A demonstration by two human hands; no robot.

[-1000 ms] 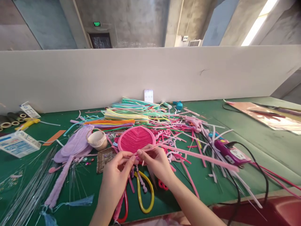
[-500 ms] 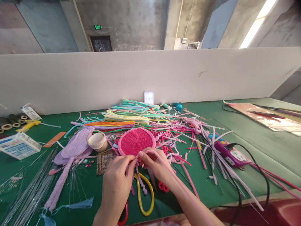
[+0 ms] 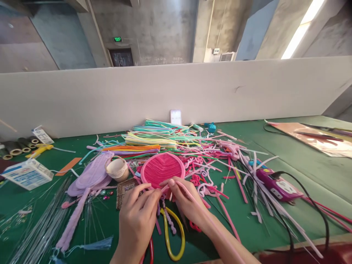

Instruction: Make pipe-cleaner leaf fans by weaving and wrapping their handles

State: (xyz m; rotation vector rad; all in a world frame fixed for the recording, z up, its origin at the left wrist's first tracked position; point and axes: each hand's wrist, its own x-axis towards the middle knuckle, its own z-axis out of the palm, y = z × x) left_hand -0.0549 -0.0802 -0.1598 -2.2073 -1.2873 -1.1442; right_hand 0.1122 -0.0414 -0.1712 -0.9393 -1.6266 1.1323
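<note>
A round pink pipe-cleaner fan (image 3: 162,169), deep pink inside a lighter rim, lies in front of me. My left hand (image 3: 139,212) is closed in a pinch at its lower edge. My right hand (image 3: 187,200) pinches a long light pink pipe cleaner (image 3: 213,220) against the same spot, and its loose length trails back along my right forearm. The fingertips nearly meet, and the joint between them is hidden. Below them hangs a twisted lilac strand (image 3: 169,220), beside scissors with a yellow handle (image 3: 182,238) and a red handle (image 3: 151,249) partly behind my left hand.
Bundled pipe cleaners (image 3: 150,140) lie behind the fan. To the left are a lilac fan (image 3: 90,176), a small white cup (image 3: 117,169), wires (image 3: 41,216) and a carton (image 3: 29,174). A purple corded device (image 3: 276,187) sits to the right. A phone (image 3: 176,117) leans against the white partition (image 3: 110,99).
The view has tilted and shifted slightly, so everything sits a little lower and further right. Both hands stay at the fan's lower edge, with small shifts of the fingers.
</note>
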